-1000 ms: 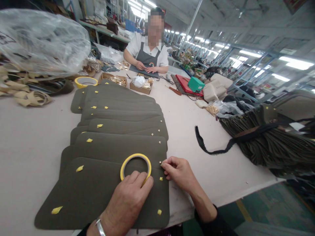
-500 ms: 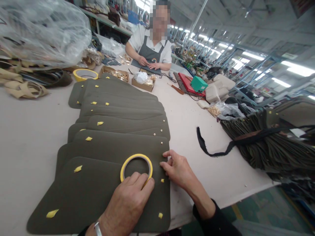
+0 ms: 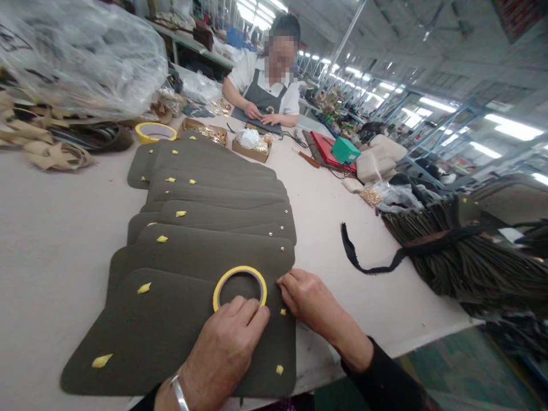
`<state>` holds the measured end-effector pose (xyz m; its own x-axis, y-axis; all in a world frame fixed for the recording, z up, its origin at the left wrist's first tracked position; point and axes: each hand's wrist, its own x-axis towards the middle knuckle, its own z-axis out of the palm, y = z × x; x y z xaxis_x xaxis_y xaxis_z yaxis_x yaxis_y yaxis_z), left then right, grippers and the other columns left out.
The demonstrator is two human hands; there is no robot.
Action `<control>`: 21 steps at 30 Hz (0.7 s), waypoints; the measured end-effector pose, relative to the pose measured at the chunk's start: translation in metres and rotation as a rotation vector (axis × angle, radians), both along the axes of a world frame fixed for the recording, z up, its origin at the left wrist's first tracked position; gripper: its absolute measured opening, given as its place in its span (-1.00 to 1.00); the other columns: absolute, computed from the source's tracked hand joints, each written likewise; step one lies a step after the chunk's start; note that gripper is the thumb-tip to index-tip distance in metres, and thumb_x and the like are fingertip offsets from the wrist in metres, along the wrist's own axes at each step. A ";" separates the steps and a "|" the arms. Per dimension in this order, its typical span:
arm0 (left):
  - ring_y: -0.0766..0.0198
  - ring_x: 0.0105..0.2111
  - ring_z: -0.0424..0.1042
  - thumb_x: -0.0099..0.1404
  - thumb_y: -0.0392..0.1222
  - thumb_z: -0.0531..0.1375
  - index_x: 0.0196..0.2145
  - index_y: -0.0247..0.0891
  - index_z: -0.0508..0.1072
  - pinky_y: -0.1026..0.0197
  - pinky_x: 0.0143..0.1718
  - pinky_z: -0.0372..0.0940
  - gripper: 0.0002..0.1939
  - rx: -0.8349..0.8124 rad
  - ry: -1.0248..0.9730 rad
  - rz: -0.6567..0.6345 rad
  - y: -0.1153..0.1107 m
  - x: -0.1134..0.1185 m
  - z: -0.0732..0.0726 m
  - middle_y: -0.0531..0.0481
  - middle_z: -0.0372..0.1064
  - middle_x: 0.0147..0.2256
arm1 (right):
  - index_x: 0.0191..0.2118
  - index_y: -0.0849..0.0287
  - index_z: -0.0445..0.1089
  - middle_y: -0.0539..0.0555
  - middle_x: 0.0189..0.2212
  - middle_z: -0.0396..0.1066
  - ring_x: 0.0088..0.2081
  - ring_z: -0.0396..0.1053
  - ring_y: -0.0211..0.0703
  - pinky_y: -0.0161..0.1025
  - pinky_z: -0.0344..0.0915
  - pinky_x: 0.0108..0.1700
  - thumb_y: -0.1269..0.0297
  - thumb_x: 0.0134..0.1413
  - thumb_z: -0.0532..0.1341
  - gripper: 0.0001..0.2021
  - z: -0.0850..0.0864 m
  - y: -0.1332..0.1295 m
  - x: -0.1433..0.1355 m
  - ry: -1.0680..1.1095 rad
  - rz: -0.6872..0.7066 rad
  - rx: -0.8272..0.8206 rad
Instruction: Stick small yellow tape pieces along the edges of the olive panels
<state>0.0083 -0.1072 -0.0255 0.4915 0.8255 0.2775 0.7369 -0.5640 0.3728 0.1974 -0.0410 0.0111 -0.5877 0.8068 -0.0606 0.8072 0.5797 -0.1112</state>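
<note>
My left hand (image 3: 225, 345) is closed around the lower rim of a roll of yellow tape (image 3: 217, 288), which stands tilted over the nearest dark olive panel (image 3: 171, 319). My right hand (image 3: 310, 299) is at that panel's right edge, thumb and fingertips pinched together; anything between them is too small to make out. Small yellow tape pieces (image 3: 144, 288) stick to the panels. Several overlapping panels (image 3: 205, 251) run away from me in a row, and some carry small shiny metal studs (image 3: 282, 249) near their right edges.
Another tape roll (image 3: 154, 133) lies beyond the panels, near boxes of gold-coloured hardware (image 3: 252, 147). A co-worker (image 3: 268, 91) sits across the table. To the right lie a black strap (image 3: 377, 265) and a thick stack of dark pieces (image 3: 436, 251). Clear plastic (image 3: 85, 63) bulges at the left.
My right thumb and fingers, apart before, have come together at the panel's edge. My left hand keeps the tape roll in nearly the same place. The view has shifted slightly.
</note>
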 end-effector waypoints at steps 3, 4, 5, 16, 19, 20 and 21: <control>0.12 -0.37 0.37 0.25 -0.45 0.05 -0.27 -0.23 0.40 0.06 -0.38 0.38 -0.79 0.047 -0.033 0.009 0.000 -0.001 0.000 -0.02 0.40 -0.34 | -0.34 0.21 0.48 0.10 -0.40 0.51 -0.33 0.45 -0.15 -0.29 0.28 -0.26 0.46 0.17 0.11 -0.80 0.000 0.005 -0.006 0.049 -0.197 -0.116; 0.13 -0.37 0.38 0.28 -0.44 0.02 -0.26 -0.23 0.40 0.07 -0.38 0.39 -0.79 0.080 -0.059 0.014 0.000 -0.001 0.001 -0.03 0.41 -0.34 | -0.36 0.19 0.49 0.08 -0.40 0.52 -0.33 0.45 -0.16 -0.30 0.27 -0.26 0.45 0.15 0.12 -0.81 0.000 0.005 -0.006 0.077 -0.241 -0.143; 0.14 -0.37 0.39 0.31 -0.42 0.00 -0.24 -0.23 0.40 0.08 -0.37 0.39 -0.78 0.125 -0.094 0.018 0.000 -0.002 0.002 -0.03 0.43 -0.33 | -0.37 0.18 0.49 0.07 -0.39 0.53 -0.33 0.46 -0.16 -0.31 0.26 -0.27 0.44 0.13 0.13 -0.81 0.001 0.005 -0.005 0.113 -0.278 -0.161; 0.39 -0.16 0.51 0.41 -0.18 0.06 0.12 -0.25 0.28 0.42 -0.09 0.34 -0.65 0.245 -0.325 0.091 -0.005 -0.026 0.030 0.00 0.51 -0.09 | -0.25 0.16 0.49 0.03 -0.35 0.52 -0.33 0.43 -0.22 -0.33 0.29 -0.28 0.43 0.16 0.15 -0.84 0.020 -0.035 0.004 0.612 -0.211 -0.170; 0.38 -0.22 0.54 0.44 -0.13 0.02 0.16 -0.30 0.22 0.41 -0.17 0.38 -0.61 0.274 -0.279 0.127 -0.008 -0.024 0.030 -0.04 0.52 -0.08 | -0.11 0.19 0.43 0.07 -0.27 0.50 -0.26 0.42 -0.22 -0.30 0.34 -0.20 0.45 0.17 0.16 -0.80 0.023 -0.048 -0.007 0.809 -0.050 -0.009; 0.37 -0.25 0.55 0.44 -0.12 0.00 0.15 -0.31 0.23 0.40 -0.20 0.39 -0.61 0.287 -0.268 0.134 -0.009 -0.023 0.030 -0.04 0.53 -0.10 | -0.09 0.20 0.41 0.10 -0.25 0.49 -0.23 0.41 -0.20 -0.28 0.35 -0.17 0.46 0.17 0.16 -0.79 0.023 -0.051 -0.011 0.811 0.024 0.024; 0.35 -0.27 0.55 0.44 -0.11 -0.01 0.13 -0.32 0.24 0.38 -0.23 0.40 -0.62 0.299 -0.255 0.136 -0.010 -0.022 0.030 -0.05 0.53 -0.12 | -0.08 0.21 0.40 0.12 -0.24 0.48 -0.20 0.40 -0.18 -0.26 0.35 -0.15 0.47 0.17 0.15 -0.79 0.022 -0.054 -0.015 0.794 0.084 0.054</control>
